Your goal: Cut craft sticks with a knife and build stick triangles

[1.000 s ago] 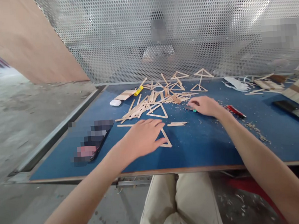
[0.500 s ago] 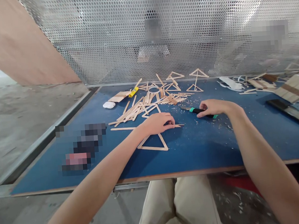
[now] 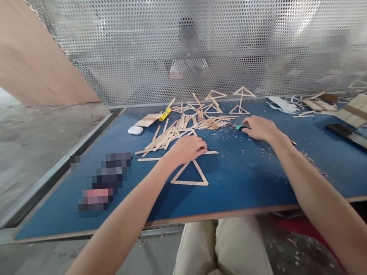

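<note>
We've got our left hand (image 3: 186, 149) lying palm down on the blue table (image 3: 254, 178), around the middle, fingers curled loosely over a loose flat wooden stick (image 3: 209, 152) that pokes out to the right of the fingertips. Can't really tell if it's pinched or just pressed flat. Just toward the near edge of that hand sits a finished stick triangle (image 3: 189, 175), its top corner right under the hand.

Our right hand (image 3: 260, 128) is further back and to the right, fingers bent down over a knife with a green band (image 3: 239, 127). Only the tip end and the green bit show past the fingertips, so it looks gripped, but the hold itself is hidden.

Between the hands and the far edge there's the messy pile of sticks (image 3: 171, 134), plus more triangles (image 3: 240, 105) up against the perforated metal screen (image 3: 196, 41). A white case (image 3: 135, 130) and a yellow glue tube (image 3: 164, 114) sit near the far left corner. Wood shavings (image 3: 312, 160) are scattered toward the right edge.
</note>
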Motion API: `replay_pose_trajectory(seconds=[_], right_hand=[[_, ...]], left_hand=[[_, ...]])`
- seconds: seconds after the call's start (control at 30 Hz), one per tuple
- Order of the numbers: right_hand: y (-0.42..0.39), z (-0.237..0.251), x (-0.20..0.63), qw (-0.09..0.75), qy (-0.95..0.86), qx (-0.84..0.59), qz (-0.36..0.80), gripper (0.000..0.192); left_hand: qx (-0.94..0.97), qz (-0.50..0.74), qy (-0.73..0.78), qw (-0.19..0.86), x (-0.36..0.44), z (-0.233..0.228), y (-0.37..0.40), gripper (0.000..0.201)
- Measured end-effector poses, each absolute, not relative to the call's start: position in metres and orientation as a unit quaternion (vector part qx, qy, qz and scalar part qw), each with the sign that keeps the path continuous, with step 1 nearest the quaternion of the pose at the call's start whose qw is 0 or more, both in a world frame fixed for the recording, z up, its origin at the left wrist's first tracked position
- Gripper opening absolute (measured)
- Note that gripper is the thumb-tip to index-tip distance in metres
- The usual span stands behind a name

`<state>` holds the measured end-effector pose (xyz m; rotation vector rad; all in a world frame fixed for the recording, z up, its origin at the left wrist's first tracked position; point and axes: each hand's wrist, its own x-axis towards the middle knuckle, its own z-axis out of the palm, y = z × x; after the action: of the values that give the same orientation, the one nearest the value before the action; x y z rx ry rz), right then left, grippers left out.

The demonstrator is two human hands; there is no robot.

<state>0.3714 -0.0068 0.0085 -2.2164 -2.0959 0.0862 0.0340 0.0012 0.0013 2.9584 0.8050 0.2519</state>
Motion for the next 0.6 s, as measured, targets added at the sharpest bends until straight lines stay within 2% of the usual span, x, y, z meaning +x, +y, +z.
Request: replay_pose_trajectory(seconds=[0.17, 0.3, 0.37, 0.43, 0.5, 0.57, 0.6], right_hand=[[-0.009, 0.008, 0.344, 0.182, -0.837, -0.507, 0.094, 0.039], [0.006, 0.021, 0.314, 0.154, -0.883, -0.428, 0.116, 0.029], [0.023, 0.036, 0.296, 0.162, -0.884, -0.421, 0.122, 0.026], [0.046, 0.057, 0.274, 0.229, -0.865, -0.427, 0.126, 0.026], [0.070, 0.081, 0.246, 0.326, -0.841, -0.417, 0.116, 0.027], [0.089, 0.103, 0.213, 0.394, -0.822, -0.397, 0.104, 0.027], [0.096, 0.112, 0.196, 0.407, -0.825, -0.381, 0.095, 0.026]], left_hand=[[0.964, 0.086, 0.245, 0.050, 0.035, 0.000, 0.002, 0.030], [0.964, 0.098, 0.240, 0.056, 0.035, 0.000, 0.001, 0.032], [0.956, 0.131, 0.245, 0.095, 0.039, 0.000, -0.004, 0.037], [0.915, 0.204, 0.257, 0.235, 0.047, 0.001, -0.014, 0.049], [0.807, 0.262, 0.252, 0.466, 0.057, 0.004, -0.028, 0.066], [0.656, 0.260, 0.216, 0.674, 0.066, 0.008, -0.042, 0.078], [0.590, 0.244, 0.193, 0.745, 0.069, 0.011, -0.049, 0.085]])
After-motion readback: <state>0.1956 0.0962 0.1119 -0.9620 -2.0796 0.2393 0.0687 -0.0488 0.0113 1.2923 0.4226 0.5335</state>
